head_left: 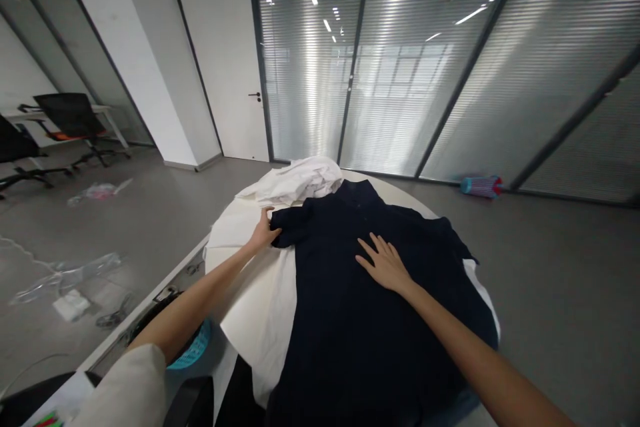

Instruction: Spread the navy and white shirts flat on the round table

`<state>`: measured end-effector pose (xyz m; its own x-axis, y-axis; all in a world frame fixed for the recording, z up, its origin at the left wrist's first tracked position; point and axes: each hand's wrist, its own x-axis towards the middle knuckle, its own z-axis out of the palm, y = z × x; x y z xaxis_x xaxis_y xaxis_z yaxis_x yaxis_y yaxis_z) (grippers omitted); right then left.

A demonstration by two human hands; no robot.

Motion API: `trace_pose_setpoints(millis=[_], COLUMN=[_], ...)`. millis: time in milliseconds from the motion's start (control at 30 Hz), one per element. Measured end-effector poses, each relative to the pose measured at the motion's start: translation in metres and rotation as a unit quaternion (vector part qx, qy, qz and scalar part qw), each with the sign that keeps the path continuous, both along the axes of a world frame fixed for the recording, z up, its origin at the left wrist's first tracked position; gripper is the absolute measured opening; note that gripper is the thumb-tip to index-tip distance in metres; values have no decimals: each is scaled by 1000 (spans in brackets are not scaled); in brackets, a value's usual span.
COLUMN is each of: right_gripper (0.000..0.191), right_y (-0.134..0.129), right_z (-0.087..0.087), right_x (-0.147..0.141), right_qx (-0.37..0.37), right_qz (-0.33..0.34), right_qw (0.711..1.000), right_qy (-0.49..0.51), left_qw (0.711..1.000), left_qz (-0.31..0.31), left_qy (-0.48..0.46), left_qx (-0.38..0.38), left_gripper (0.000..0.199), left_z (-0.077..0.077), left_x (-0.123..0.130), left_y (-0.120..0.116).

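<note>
A dark navy collared short-sleeved shirt [345, 287] lies spread over a round white table [235, 260], its collar at the far side and its lower part hanging toward me. My left hand [264, 232] grips the end of the shirt's left-side sleeve, thumb and fingers around the hem. Flat on the chest of the shirt rests my right hand [386, 263], open with fingers apart. Under the navy shirt lies white cloth [283, 307], showing along its left side and at the right edge. A crumpled white garment [305, 179] sits at the table's far left.
Beside the table at lower left stands a blue basket [193, 350]. Cables, plastic wrapping [70, 277] and a white box [71, 305] lie on the floor. A blue and purple basket [481, 187] lies by the glass wall. Office chairs [70, 117] stand at far left.
</note>
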<state>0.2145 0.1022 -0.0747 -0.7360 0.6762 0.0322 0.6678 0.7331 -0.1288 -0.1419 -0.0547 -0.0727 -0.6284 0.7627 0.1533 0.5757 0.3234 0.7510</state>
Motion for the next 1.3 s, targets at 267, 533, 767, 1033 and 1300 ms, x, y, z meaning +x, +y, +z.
trace_pose_setpoints(millis=[267, 533, 767, 1033, 1300], right_gripper=[69, 68, 67, 64, 63], right_y=[-27, -35, -35, -37, -37], right_z=[2, 2, 1, 7, 9], right_x=[-20, -25, -25, -23, -23], right_qx=[-1, 16, 1, -23, -17], right_qz=[-28, -29, -40, -43, -39], right_qw=[1000, 999, 999, 998, 998], right_qy=[-10, 10, 31, 43, 46], left_qw=[996, 988, 969, 964, 944], left_qz=[69, 131, 17, -21, 134], left_qy=[-5, 56, 244, 254, 247], left_qx=[65, 66, 23, -82, 171], left_gripper=[75, 52, 46, 38, 39], left_z=[7, 34, 102, 129, 291], left_x=[-33, -51, -26, 30, 14], left_y=[-6, 22, 140, 228, 189])
